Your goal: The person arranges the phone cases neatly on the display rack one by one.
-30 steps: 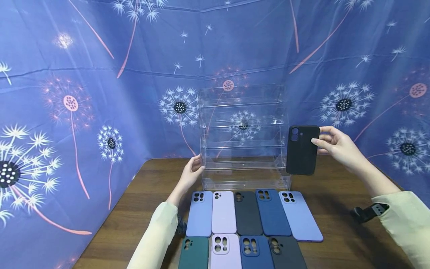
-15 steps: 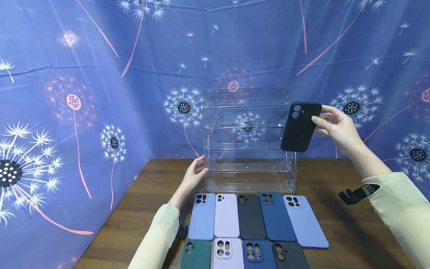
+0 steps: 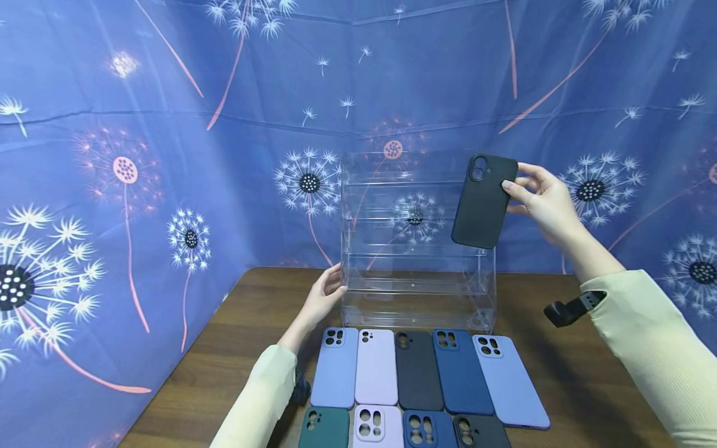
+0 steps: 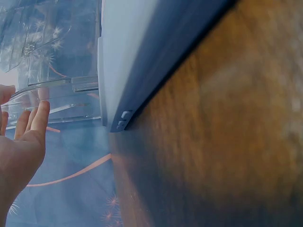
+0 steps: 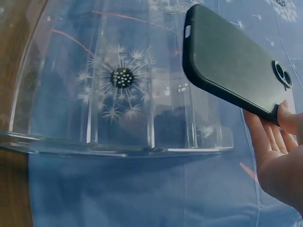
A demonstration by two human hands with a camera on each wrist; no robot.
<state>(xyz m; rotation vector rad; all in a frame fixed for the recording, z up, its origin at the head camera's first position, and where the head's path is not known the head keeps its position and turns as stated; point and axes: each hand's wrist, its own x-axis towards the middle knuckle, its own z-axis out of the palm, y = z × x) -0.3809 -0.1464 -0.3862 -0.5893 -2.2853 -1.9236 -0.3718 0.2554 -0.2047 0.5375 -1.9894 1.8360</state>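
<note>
My right hand [image 3: 546,202] pinches a black phone case [image 3: 484,202] by its upper right edge, thumb on the back face. The case is held up, tilted, and overlaps the right end of a clear acrylic display rack [image 3: 414,283]. In the right wrist view the case [image 5: 232,61] is raised beside the rack's tiers, its camera cutout [image 5: 282,74] towards the hand. My left hand [image 3: 320,300] touches the rack's left side with fairly straight fingers. The left wrist view shows that hand [image 4: 23,146] with its fingertips at the clear side panel.
In front of the rack, phone cases lie in two rows, among them a lilac case [image 3: 376,367], a dark blue case [image 3: 463,373], a light blue case [image 3: 512,382] and a green case [image 3: 325,429]. A blue dandelion-print cloth [image 3: 252,81] hangs behind the wooden table [image 3: 224,348].
My right hand has lifted the black phone case and brought it left, tilting it over the rack's right end. The left hand stays at the rack's side. The head view has shifted slightly.
</note>
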